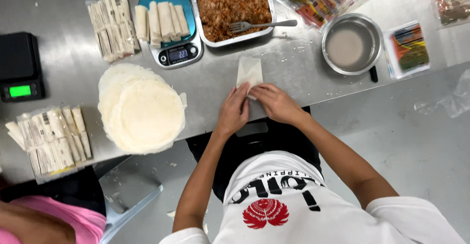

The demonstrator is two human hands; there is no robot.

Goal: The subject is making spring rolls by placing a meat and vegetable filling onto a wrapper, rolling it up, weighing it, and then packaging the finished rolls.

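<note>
Steel is running the full width of the worktop (73,67), and I am reading every place off the tray of minced filling (230,6) at its far edge. Nearer me than that tray and off to its left, a stack of round white wrappers (142,109) is lying, its near edge hanging a little over the worktop rim, so I judge a stray elbow could tip it to the floor. Just left of the tray a teal scale (171,26) is carrying finished rolls (161,18). Straight down from the tray, toward me, the pale wrapper being rolled (249,70) is lying flat. My left hand (234,110) and right hand (276,102) are both pressing on its near end, fingers curled narrow over the fold. Pushing too hard could be tearing the thin sheet, or squeezing filling out the open sides. A fork (262,25) is resting on the tray rim, handle overhanging to the right.
</note>
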